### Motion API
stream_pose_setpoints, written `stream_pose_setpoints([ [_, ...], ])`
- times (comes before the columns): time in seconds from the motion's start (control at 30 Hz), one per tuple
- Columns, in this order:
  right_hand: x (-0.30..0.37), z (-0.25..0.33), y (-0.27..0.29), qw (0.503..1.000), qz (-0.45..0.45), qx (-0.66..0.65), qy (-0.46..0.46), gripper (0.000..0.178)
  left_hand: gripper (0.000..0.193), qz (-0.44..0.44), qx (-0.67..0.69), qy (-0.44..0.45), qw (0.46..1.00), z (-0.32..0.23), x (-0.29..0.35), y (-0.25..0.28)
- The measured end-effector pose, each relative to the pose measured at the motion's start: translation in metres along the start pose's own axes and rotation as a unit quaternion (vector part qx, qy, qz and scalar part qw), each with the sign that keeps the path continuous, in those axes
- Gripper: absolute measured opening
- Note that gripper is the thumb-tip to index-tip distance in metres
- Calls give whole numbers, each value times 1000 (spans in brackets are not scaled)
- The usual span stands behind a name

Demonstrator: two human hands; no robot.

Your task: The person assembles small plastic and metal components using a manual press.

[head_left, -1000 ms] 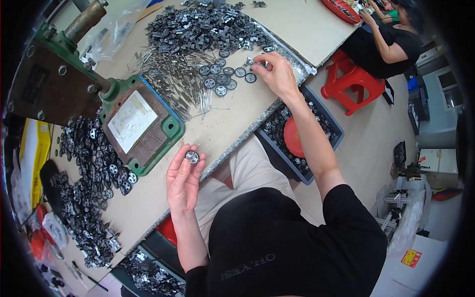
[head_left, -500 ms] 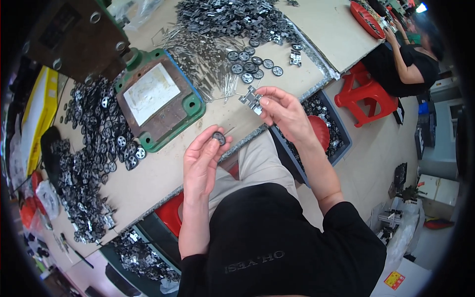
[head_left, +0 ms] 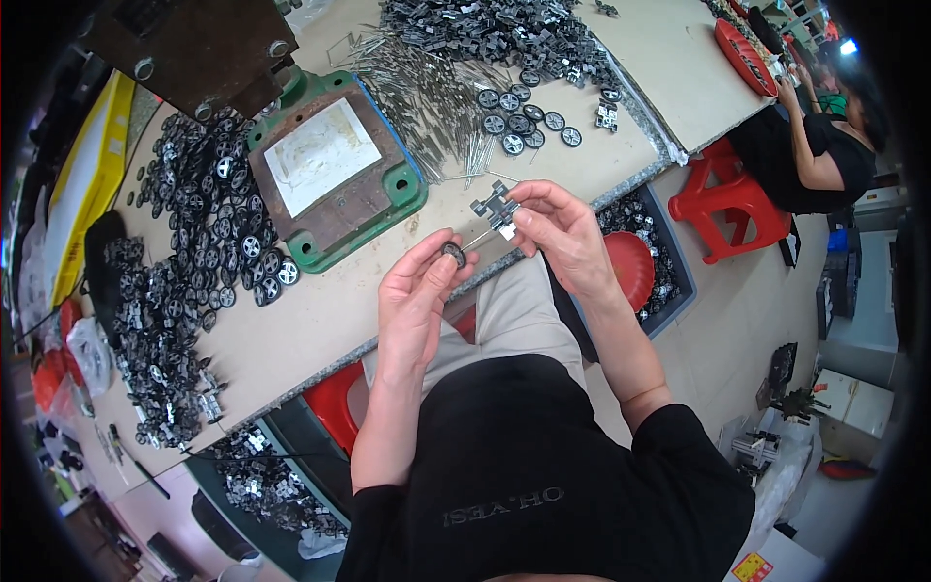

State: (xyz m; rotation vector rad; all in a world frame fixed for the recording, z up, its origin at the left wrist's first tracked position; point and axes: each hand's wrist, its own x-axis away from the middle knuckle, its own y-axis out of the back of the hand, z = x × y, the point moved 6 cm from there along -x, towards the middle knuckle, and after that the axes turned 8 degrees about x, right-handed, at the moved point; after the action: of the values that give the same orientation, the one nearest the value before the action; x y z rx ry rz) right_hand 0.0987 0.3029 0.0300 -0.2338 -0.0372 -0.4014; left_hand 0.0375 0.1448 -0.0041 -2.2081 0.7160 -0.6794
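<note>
Over the table's front edge, my left hand pinches a small black toy wheel between thumb and fingers. A thin metal axle sticks out of the wheel toward the right. My right hand grips a small grey toy-car chassis by its right side, thumb on top. The axle's far end meets the chassis's near end; whether it has entered a hole is too small to tell. Past the chassis lie loose wheels with silvery hubs and a heap of metal axles.
A green-framed press with a white plate stands left of my hands. Piles of wheels and grey chassis cover the table. By my right knee, a grey bin holds a red bowl. A co-worker sits far right.
My hands have come closer together, bringing the wheel's axle up to the chassis. The whole view has shifted slightly, so the table's things appear farther right.
</note>
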Motion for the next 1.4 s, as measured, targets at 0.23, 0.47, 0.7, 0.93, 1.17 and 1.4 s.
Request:
stream_pose_setpoints([
  [0.23,5,10,-4,988,-41,105,109,23,30,-8,-47,-50,998,-1,1,-1],
  [0.47,1,1,-3,998,-24,60,12,26,30,-15,5,-45,999,0,2,-4],
  [0.7,4,5,-10,995,-31,60,72,23,28,-32,-61,-114,991,-2,8,-4],
  [0.93,4,4,-9,994,-25,68,84,23,28,-26,-55,-91,994,-6,13,-8],
  [1.17,8,-10,-6,992,-29,-7,120,21,29,-30,56,-22,998,-2,12,-9],
  [1.4,8,-17,-8,992,-41,-1,123,20,29,-58,-34,-65,996,-4,12,-4],
])
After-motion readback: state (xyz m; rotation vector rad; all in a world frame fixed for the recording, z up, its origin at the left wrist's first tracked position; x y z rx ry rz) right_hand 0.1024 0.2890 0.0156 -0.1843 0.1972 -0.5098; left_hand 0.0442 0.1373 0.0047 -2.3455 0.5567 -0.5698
